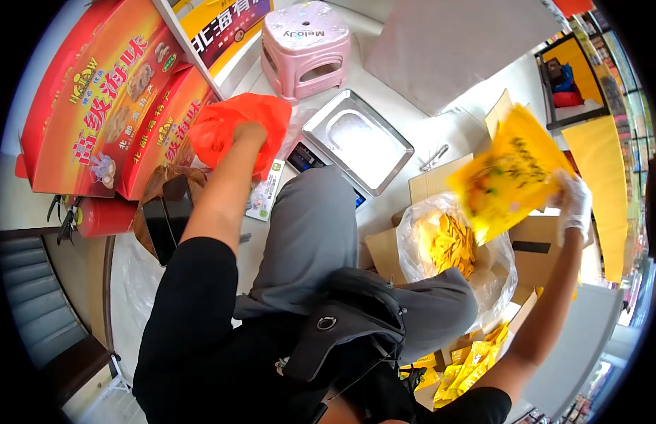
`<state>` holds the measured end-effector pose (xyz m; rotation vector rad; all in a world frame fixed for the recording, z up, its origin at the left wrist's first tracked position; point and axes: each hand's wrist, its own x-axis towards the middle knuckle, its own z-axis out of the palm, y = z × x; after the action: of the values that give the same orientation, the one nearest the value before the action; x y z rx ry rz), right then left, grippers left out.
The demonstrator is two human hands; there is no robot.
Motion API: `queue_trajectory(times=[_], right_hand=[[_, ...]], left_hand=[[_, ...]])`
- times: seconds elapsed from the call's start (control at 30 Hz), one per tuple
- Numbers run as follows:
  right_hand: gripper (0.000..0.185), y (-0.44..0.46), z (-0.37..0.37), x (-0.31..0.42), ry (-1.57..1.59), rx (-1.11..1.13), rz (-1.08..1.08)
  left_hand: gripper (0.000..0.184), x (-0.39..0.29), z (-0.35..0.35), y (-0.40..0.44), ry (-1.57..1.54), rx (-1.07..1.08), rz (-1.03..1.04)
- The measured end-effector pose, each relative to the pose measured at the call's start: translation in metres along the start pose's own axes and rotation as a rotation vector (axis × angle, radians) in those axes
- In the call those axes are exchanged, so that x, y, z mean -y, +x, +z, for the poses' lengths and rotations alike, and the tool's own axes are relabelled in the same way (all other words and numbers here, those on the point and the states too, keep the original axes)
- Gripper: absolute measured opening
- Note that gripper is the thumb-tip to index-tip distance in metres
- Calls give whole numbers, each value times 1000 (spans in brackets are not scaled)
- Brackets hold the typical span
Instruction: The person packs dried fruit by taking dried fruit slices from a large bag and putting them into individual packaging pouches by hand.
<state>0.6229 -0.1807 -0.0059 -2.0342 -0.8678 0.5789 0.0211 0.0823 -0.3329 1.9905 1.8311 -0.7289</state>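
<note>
My left hand [251,132] reaches into a red plastic bag [271,113] at the upper left; the bag hides its fingers. Out to the right, my right hand [574,201], in a thin whitish glove, grips a yellow printed pouch [508,173] by its edge. The pouch is held up in the air, slightly blurred. Below it stands an open cardboard box with a clear plastic liner [497,279], which holds a heap of yellow-orange pieces [448,244]. A metal-tray scale [360,141] lies between my two hands.
A pink stool [305,49] stands behind the scale. Red printed boxes [123,92] line the left side, near a phone [176,205] on a brown bag. More yellow packets [473,364] lie in a box by my right leg. A grey-white box [455,49] is at the back.
</note>
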Motion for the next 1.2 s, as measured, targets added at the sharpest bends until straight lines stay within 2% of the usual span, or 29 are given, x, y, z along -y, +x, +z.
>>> queue_trajectory(times=[0.07,0.1,0.13,0.23,0.27,0.3,0.37,0.5,0.53,0.57,0.7,0.77,0.8,0.83,1.0,1.03,1.1,1.17,1.2], right_hand=[[26,21,-10,10,16,-106,-8],[29,14,-9,23,7,-178,-29],[39,28,-32,4,-160,-213,32],[65,-4,-1,12,-515,-178,217],[66,-3,-3,-4,-382,-195,235],[63,-1,-7,-24,-271,-219,189],[49,-19,10,-25,-304,-227,206],[42,-56,18,-57,-140,-192,269],[40,-64,19,-64,-189,-208,256],[41,-76,24,-59,-158,-213,322],[34,-101,15,-98,-191,-197,264],[31,-111,17,-104,-110,-223,275],[28,-116,20,-102,-197,-246,245],[30,-120,19,-104,-384,-195,154],[30,-130,27,-116,-325,-197,88],[30,-135,30,-109,-372,-168,130],[31,-136,31,-128,-531,-141,72],[29,-148,46,-113,-347,-99,225],[29,-151,49,-117,-402,-73,172]], left_hand=[[38,0,46,26,-10,196,-218],[37,-2,68,34,-48,212,-254],[37,-3,84,40,-81,193,-262],[36,2,128,54,-156,125,-291],[36,2,133,54,-169,103,-302],[36,4,141,53,-182,93,-310],[35,8,148,54,-200,73,-327],[34,11,126,63,-235,-31,-356],[33,13,117,66,-249,-73,-373],[33,13,115,69,-263,-104,-385],[32,0,147,64,-234,-51,-324],[31,-2,161,57,-228,-27,-291],[31,-2,164,55,-229,-21,-285],[31,-3,163,54,-228,-17,-277],[29,-2,158,54,-230,-29,-227],[29,-8,160,50,-231,-24,-219],[28,-16,164,47,-243,-8,-197],[28,-15,173,43,-273,0,-185],[28,-16,171,41,-285,3,-174]])
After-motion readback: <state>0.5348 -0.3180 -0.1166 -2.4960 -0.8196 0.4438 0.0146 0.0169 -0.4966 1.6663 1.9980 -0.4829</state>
